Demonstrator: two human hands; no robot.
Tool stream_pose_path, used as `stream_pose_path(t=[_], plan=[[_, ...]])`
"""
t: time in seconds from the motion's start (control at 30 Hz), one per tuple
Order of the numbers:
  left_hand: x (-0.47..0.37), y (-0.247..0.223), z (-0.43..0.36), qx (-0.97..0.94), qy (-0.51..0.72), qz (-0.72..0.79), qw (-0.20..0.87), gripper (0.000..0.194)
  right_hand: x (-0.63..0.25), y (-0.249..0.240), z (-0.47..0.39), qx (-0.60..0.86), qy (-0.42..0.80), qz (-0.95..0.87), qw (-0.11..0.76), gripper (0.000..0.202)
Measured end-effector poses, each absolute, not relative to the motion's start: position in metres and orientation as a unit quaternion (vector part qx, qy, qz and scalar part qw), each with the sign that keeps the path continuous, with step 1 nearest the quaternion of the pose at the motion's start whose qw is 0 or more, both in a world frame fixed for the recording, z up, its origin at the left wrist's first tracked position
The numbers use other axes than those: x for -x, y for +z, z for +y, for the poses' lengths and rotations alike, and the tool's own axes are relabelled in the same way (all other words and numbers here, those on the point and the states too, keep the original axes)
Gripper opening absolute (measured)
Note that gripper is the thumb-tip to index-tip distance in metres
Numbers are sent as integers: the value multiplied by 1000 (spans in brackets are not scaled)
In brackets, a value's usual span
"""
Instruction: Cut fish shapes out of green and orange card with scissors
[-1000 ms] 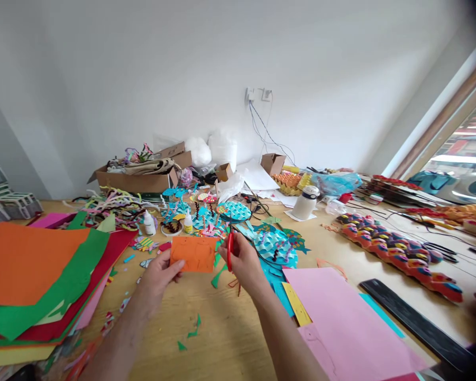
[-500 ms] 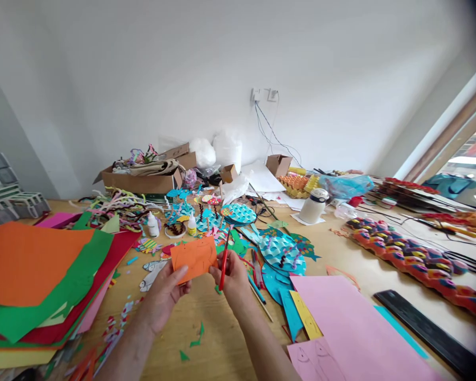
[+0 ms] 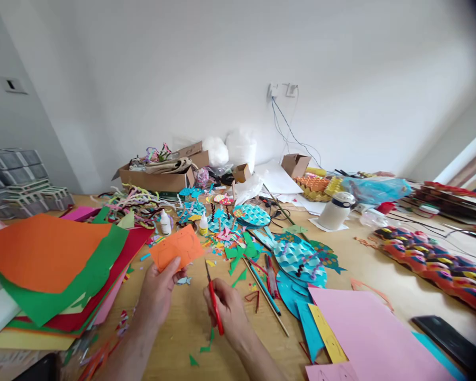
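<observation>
An orange paper piece (image 3: 177,246) with faint drawn lines is pinched at its lower edge by my left hand (image 3: 159,296), thumb on top. My right hand (image 3: 230,312) grips red-handled scissors (image 3: 215,307), their blades pointing up and away from me. The scissors are apart from the paper, to its right and a little lower. Beneath my hands, green paper scraps (image 3: 193,360) lie on the wooden table (image 3: 182,328). A small paper fish (image 3: 184,281) lies just beyond my left fingers.
Coloured paper sheets (image 3: 51,254) are stacked at left. Pink paper (image 3: 373,328) and a black object (image 3: 446,330) lie at right. Glue bottles (image 3: 165,223), blue paper fish (image 3: 301,256) and a white jar (image 3: 335,210) stand or lie farther back. Pencils and a stick (image 3: 267,299) lie right of centre.
My right hand with the scissors has dropped away from the orange paper, towards me. My left hand has shifted left with the paper, now tilted more. The view has turned left.
</observation>
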State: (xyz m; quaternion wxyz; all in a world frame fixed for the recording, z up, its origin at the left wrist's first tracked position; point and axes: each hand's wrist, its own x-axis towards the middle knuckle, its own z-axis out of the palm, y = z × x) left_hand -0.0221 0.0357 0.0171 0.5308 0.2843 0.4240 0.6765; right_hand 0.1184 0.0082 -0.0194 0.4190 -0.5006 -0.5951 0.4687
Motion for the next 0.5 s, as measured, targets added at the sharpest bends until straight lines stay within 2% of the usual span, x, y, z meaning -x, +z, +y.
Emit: stream_pose_path(t=[0.17,0.5], plan=[[23,21,35,-287,676,420,533,30,-107,-20,0,492,462,-642,365,26],[14,13,33,-285,637,440,565,34,-108,-19,1,475,514,-608,376,35]])
